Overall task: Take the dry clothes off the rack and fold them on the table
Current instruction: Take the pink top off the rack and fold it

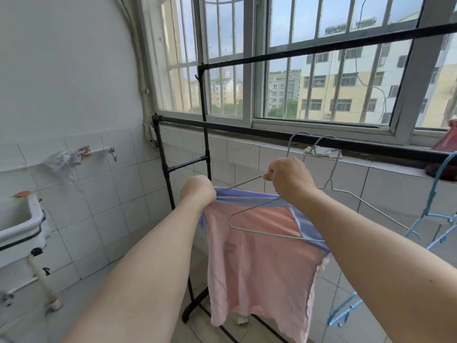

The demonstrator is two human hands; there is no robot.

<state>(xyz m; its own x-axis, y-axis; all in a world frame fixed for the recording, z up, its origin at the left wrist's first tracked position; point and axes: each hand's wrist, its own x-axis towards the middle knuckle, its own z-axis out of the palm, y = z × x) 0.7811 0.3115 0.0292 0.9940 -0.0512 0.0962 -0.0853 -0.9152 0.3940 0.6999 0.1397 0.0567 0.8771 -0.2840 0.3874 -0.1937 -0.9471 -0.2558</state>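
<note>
At frame centre the left hand grips the pink shirt by its blue collar; the right hand pinches the wire hanger half inside. Risk: hanger snagging the neckline, stretching it. No surface visible; black rack, barred window, sink at left.

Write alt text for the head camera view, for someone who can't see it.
A person's left hand grips the blue collar of a pink shirt while the right hand pulls a wire hanger out of it. Behind stand a black drying rack and a barred window.
</note>
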